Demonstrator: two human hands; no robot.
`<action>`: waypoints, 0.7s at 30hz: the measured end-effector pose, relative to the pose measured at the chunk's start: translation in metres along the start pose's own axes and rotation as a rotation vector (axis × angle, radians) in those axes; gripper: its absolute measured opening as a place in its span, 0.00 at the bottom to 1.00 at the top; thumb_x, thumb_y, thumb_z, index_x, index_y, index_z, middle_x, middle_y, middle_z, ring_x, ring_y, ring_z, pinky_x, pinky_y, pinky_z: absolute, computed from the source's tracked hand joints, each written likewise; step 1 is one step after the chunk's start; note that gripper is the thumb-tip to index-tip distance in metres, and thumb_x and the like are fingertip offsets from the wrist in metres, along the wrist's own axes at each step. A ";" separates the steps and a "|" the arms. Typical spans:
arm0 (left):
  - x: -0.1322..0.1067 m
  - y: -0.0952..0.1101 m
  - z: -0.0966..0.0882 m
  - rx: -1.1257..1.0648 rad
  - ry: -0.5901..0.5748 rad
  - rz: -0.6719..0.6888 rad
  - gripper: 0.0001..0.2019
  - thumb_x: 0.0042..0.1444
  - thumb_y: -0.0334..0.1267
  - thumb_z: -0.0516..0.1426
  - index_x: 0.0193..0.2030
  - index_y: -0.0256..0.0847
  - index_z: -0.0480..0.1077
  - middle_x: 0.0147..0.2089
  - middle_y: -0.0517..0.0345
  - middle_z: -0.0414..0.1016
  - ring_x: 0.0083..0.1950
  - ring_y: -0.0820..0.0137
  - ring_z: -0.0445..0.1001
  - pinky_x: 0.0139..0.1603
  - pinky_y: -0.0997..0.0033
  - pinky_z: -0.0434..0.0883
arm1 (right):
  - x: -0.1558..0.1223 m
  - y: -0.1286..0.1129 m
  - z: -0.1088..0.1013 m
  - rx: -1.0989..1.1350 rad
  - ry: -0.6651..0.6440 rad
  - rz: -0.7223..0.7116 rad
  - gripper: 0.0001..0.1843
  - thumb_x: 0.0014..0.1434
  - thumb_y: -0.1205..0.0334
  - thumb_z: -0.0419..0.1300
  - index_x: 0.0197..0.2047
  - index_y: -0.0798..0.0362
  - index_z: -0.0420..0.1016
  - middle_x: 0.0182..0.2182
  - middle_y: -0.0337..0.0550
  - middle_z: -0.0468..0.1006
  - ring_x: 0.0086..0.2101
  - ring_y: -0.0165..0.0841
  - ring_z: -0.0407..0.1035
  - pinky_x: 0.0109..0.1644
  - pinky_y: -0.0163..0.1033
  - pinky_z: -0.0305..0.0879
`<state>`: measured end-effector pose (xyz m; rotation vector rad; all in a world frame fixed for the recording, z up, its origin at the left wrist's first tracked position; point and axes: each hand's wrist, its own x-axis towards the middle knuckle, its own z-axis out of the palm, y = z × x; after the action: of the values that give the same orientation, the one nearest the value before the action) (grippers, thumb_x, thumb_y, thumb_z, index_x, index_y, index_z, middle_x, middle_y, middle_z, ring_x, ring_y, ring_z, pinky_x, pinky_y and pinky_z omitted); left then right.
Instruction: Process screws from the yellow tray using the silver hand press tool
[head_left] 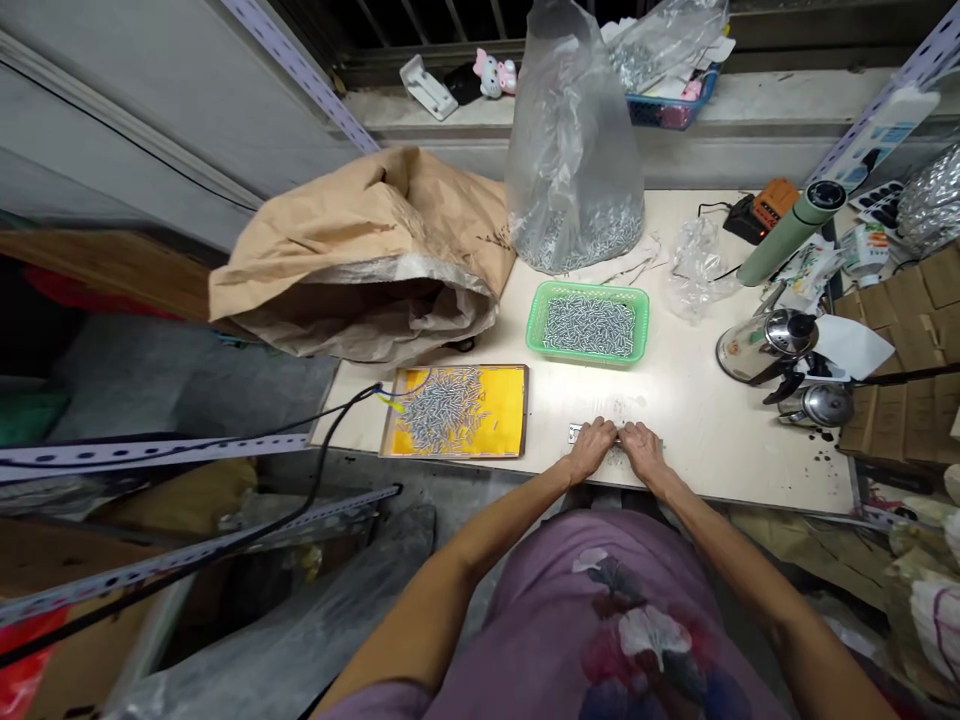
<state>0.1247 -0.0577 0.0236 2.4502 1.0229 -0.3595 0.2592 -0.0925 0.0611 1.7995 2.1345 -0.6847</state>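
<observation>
My left hand (592,446) and my right hand (641,449) are close together near the front edge of the table, fingers curled down and closed. A flat silvery metal piece (574,433) sticks out to the left of my left hand, low on the tabletop. Between the fingertips is something small that I cannot make out. To the left, a yellow-lined tray (506,408) bears a heap of small metal pins (442,410). Beyond my hands, a green plastic basket (534,325) contains many similar pins (589,326).
An open brown paper sack (375,250) lies at the back left. Beside it stands a clear plastic bag (577,170) of small metal parts. A green flask (787,235), a glass press pot (761,345) and a metal pot (817,405) stand right. Black cables (326,460) cross the left.
</observation>
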 end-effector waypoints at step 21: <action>-0.049 0.010 0.040 -0.212 0.241 0.232 0.27 0.61 0.49 0.52 0.61 0.32 0.61 0.63 0.39 0.63 0.67 0.56 0.57 0.66 0.56 0.55 | 0.048 -0.031 -0.021 -0.170 0.102 -0.458 0.14 0.62 0.69 0.50 0.45 0.49 0.73 0.44 0.48 0.74 0.48 0.38 0.61 0.48 0.41 0.55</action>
<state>0.0962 -0.1137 0.0119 2.4212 0.8091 0.1172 0.2215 -0.0441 0.0614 1.2929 2.6173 -0.4921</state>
